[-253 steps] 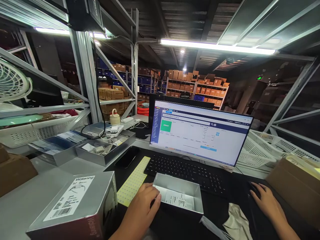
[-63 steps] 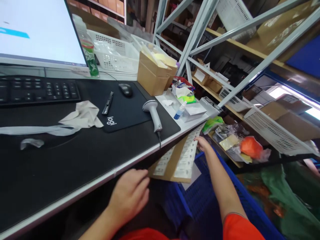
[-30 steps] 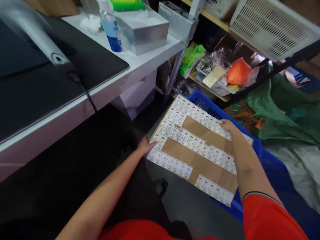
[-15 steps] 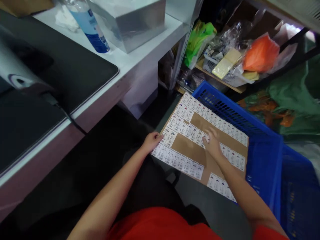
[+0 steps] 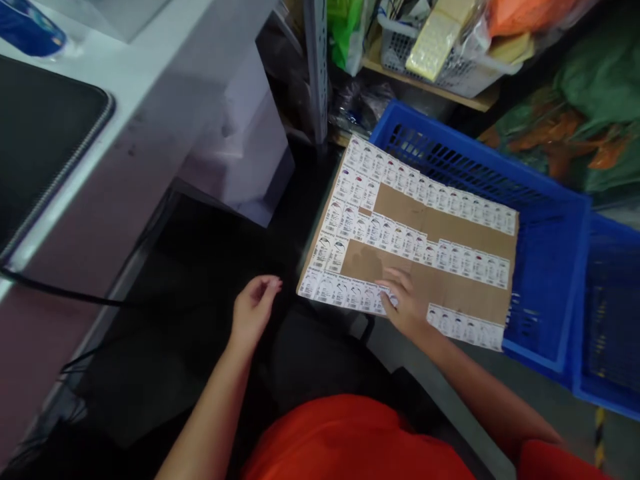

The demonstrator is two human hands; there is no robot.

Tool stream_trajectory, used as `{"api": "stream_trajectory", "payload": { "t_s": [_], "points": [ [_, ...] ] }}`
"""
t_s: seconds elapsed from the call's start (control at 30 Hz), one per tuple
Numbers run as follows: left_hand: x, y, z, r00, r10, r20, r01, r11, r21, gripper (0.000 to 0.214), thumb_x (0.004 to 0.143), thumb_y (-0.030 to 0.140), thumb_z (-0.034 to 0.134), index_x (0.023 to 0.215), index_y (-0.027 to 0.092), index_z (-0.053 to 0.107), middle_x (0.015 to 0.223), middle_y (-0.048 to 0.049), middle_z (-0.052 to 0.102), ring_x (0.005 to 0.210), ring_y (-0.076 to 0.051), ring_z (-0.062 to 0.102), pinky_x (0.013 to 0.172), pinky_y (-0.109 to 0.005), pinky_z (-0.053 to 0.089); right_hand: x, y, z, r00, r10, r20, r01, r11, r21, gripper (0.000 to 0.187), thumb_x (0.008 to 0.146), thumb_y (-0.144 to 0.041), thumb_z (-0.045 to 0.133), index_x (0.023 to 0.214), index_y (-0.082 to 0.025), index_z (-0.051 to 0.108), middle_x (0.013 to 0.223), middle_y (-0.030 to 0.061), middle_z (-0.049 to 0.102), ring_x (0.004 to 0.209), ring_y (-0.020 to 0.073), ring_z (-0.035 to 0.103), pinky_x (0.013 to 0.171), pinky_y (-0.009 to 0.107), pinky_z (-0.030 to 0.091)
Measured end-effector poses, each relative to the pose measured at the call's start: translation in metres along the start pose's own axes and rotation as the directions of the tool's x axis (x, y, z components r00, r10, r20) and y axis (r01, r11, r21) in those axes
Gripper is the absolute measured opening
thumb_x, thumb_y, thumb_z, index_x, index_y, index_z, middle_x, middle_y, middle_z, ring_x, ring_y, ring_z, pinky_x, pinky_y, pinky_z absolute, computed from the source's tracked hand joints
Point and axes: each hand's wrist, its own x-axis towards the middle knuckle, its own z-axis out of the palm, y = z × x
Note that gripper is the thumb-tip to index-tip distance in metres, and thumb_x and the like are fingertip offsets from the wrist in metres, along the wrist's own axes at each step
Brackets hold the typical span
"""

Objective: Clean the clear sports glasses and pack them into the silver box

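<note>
A brown cardboard sheet [image 5: 440, 223] lies across the rim of a blue plastic crate [image 5: 550, 247], below the desk. Rows of small white printed labels [image 5: 425, 190] cover much of it. My right hand [image 5: 405, 303] rests on the sheet's near edge, fingers spread flat over the lowest row of labels. My left hand [image 5: 255, 310] hovers just left of the sheet, off it, with fingers loosely curled and nothing in them.
The white desk [image 5: 165, 87] with a black mat [image 5: 45, 140] runs along the left, a cable [image 5: 60, 290] hanging below it. A low shelf [image 5: 425, 80] behind the crate holds a small basket and bagged items. A second blue crate [image 5: 610, 313] sits at right.
My left hand has let go of the sheet's left corner and drawn back. My right hand slid from the middle of the sheet to its near edge. The view tilted further down.
</note>
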Motion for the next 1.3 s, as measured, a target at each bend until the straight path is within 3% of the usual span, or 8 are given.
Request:
{"api": "stream_trajectory", "payload": {
  "t_s": [0.13, 0.3, 0.5, 0.73, 0.87, 1.03, 1.17, 1.3],
  "points": [
    [-0.046, -0.019, -0.020, 0.993, -0.004, -0.120, 0.011, 0.998, 0.060, 0.040, 0.084, 0.055, 0.063, 0.096, 0.018, 0.068, 0.094, -0.0074, 0.073, 0.091, -0.022, 0.070, 0.087, -0.035, 0.054, -0.014, -0.022, 0.008, 0.998, -0.043, 0.041, 0.038, 0.994, 0.103, 0.023, 0.094, -0.014, 0.052, 0.110, -0.025, 0.065, 0.129, 0.0108, 0.057, 0.122, 0.0260, 0.054, 0.102, 0.048, 0.051],
    [-0.082, -0.039, -0.029, 0.990, 0.002, -0.142, 0.025, 0.983, 0.184, 0.038, 0.085, 0.054, 0.062, 0.098, 0.019, 0.069, 0.098, -0.0080, 0.073, 0.094, -0.025, 0.070, 0.089, -0.038, 0.053, -0.031, -0.046, 0.015, 0.985, -0.059, 0.161, 0.027, 0.980, 0.198, 0.024, 0.093, -0.010, 0.051, 0.105, -0.024, 0.066, 0.124, 0.0109, 0.060, 0.120, 0.0253, 0.056, 0.100, 0.047, 0.052],
    [-0.090, -0.038, -0.033, 0.995, 0.063, -0.081, -0.033, 0.944, 0.328, 0.033, 0.086, 0.053, 0.061, 0.095, 0.023, 0.072, 0.099, -0.0062, 0.074, 0.097, -0.027, 0.068, 0.088, -0.038, 0.052, -0.036, -0.054, 0.025, 0.983, -0.041, 0.182, -0.003, 0.972, 0.236, 0.026, 0.091, -0.007, 0.052, 0.103, -0.024, 0.067, 0.124, 0.0109, 0.060, 0.119, 0.0254, 0.057, 0.100, 0.047, 0.052],
    [-0.093, -0.036, -0.037, 0.993, 0.105, -0.045, -0.081, 0.929, 0.362, 0.031, 0.087, 0.052, 0.060, 0.094, 0.024, 0.072, 0.098, -0.0064, 0.073, 0.097, -0.028, 0.067, 0.086, -0.038, 0.051, -0.028, -0.053, 0.026, 0.989, -0.063, 0.135, 0.035, 0.979, 0.203, 0.026, 0.091, -0.007, 0.051, 0.104, -0.023, 0.067, 0.121, 0.0107, 0.061, 0.116, 0.0260, 0.057, 0.099, 0.049, 0.052],
    [-0.087, -0.028, -0.028, 0.994, 0.097, -0.050, -0.077, 0.946, 0.316, 0.032, 0.088, 0.051, 0.059, 0.097, 0.023, 0.071, 0.101, -0.0074, 0.073, 0.099, -0.028, 0.067, 0.089, -0.039, 0.051, -0.029, -0.049, 0.026, 0.988, -0.070, 0.137, 0.043, 0.982, 0.186, 0.025, 0.092, -0.007, 0.052, 0.103, -0.023, 0.067, 0.121, 0.0103, 0.062, 0.116, 0.0258, 0.057, 0.099, 0.050, 0.051],
    [-0.048, -0.006, 0.009, 0.995, 0.095, -0.014, -0.090, 0.979, 0.182, 0.043, 0.087, 0.053, 0.058, 0.115, 0.020, 0.061, 0.118, -0.0108, 0.067, 0.108, -0.026, 0.065, 0.097, -0.039, 0.050, -0.033, -0.044, 0.027, 0.990, -0.055, 0.133, 0.030, 0.983, 0.182, 0.025, 0.091, -0.007, 0.052, 0.101, -0.023, 0.068, 0.120, 0.0107, 0.063, 0.115, 0.0263, 0.058, 0.097, 0.050, 0.052],
    [-0.012, 0.006, 0.041, 0.997, 0.027, 0.078, -0.033, 0.997, 0.069, 0.051, 0.083, 0.055, 0.062, 0.118, 0.019, 0.057, 0.117, -0.0119, 0.067, 0.103, -0.024, 0.067, 0.090, -0.037, 0.055, -0.034, -0.044, 0.027, 0.991, -0.051, 0.127, 0.023, 0.977, 0.211, 0.027, 0.089, -0.004, 0.052, 0.101, -0.023, 0.067, 0.118, 0.0105, 0.064, 0.114, 0.0260, 0.059, 0.096, 0.049, 0.054],
    [0.005, 0.006, 0.056, 0.991, -0.025, 0.129, 0.024, 1.000, 0.005, 0.058, 0.078, 0.056, 0.066, 0.120, 0.017, 0.054, 0.116, -0.0129, 0.066, 0.098, -0.023, 0.069, 0.084, -0.036, 0.057, -0.036, -0.041, 0.026, 0.991, -0.043, 0.130, 0.012, 0.972, 0.235, 0.027, 0.089, -0.003, 0.053, 0.100, -0.023, 0.067, 0.117, 0.0102, 0.064, 0.114, 0.0255, 0.059, 0.096, 0.048, 0.054]
  ]
}}
